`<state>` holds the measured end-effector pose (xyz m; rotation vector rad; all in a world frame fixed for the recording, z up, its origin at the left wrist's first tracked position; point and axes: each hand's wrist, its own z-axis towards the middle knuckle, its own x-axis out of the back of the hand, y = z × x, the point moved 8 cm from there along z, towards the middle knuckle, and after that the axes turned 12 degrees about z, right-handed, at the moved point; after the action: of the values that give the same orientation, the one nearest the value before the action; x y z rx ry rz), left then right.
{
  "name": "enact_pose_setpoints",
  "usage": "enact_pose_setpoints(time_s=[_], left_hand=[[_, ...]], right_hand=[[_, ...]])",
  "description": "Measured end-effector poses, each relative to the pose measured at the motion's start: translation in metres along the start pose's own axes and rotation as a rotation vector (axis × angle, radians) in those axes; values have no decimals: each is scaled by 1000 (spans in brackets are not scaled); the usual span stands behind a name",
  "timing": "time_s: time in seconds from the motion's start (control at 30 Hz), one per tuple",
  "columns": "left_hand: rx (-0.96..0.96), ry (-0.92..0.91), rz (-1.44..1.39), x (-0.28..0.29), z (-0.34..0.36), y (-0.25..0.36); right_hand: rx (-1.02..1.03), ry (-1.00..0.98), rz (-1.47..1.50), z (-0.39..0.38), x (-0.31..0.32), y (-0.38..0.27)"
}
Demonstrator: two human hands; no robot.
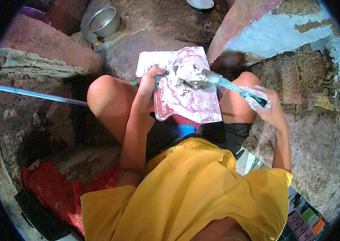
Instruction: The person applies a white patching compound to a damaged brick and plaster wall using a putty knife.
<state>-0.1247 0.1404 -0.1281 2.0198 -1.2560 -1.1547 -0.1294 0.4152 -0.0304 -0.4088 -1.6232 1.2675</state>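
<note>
My left hand [152, 77] grips the left edge of a flat, reddish panel [194, 106] smeared with white, thumb on top and fingers hidden beneath. The panel lies over my lap, between my knees. A heap of wet, greyish-white paste [188, 77] sits on its upper middle. My right hand [267, 103], its fingers coated in white, is closed round the handle of a slim teal tool [234, 87]. The tool's grey tip touches or hovers over the right side of the paste; I cannot tell which.
Beyond my knees stand a metal bowl [104, 23] and a pale plate [201, 3]. A rough wall with white-blue patches [280, 34] rises at the far right. A bluish pole [37, 95] reaches my left knee. Red cloth [59, 193] lies at the lower left.
</note>
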Motion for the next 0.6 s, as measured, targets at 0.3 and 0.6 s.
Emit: enact_pose_setpoints(time_s=[0.3,0.6], left_hand=[[15,60,166,4,10,-11],[97,165,118,13,4,-20]], right_hand=[[102,-273,-682,5,-27,-66],[-11,-431,-741,11,-14,-57]])
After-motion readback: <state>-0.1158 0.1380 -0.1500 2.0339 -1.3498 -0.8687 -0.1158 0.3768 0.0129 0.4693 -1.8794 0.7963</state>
